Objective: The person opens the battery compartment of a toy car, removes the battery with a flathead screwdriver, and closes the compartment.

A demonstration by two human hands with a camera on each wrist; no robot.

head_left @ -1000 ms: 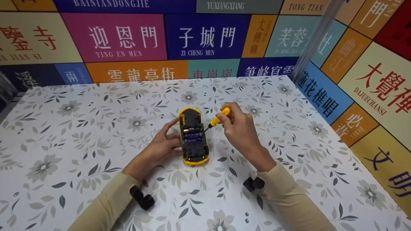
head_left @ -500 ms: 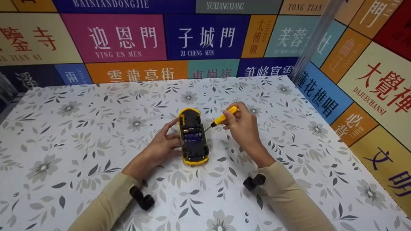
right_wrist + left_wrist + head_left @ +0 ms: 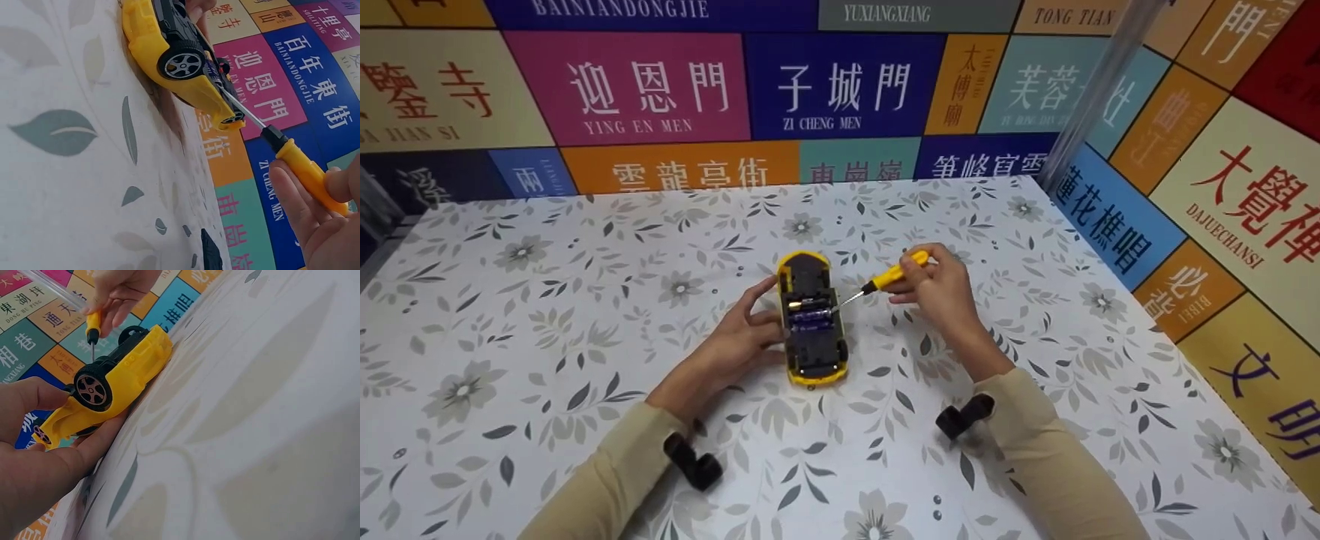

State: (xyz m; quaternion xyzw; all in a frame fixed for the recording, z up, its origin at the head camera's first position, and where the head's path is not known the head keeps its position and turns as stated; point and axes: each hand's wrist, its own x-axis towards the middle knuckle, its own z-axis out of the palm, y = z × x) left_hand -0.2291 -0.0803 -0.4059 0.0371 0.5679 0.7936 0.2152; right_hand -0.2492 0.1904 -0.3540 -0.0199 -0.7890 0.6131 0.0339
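On the left a tan sleeve (image 3: 607, 457) runs up past a black wrist camera (image 3: 694, 461) to the left hand (image 3: 727, 345), and here its thumb and fingers are parted, gripping the flank of the yellow car (image 3: 816, 352)! The car lies on the flowered desk (image 3: 607, 300), just to the right of those fingers, black underside up, wheels showing. Across its middle, a short way in from the left fingertips, the purple batteries (image 3: 811, 319) sit in an uncovered bay. And look at the screwdriver (image 3: 896, 277): shaft slanting down leftward from the right fingers, tip right at the bay; whether it touches a battery, I can't tell. The right hand (image 3: 949, 292) has its thumb and fingers closed about the yellow handle. Below those fingers, a second camera (image 3: 964, 416), then the right sleeve (image 3: 1057, 450). Beyond both sets of fingers, lettered panels (image 3: 645, 90) line the wall.
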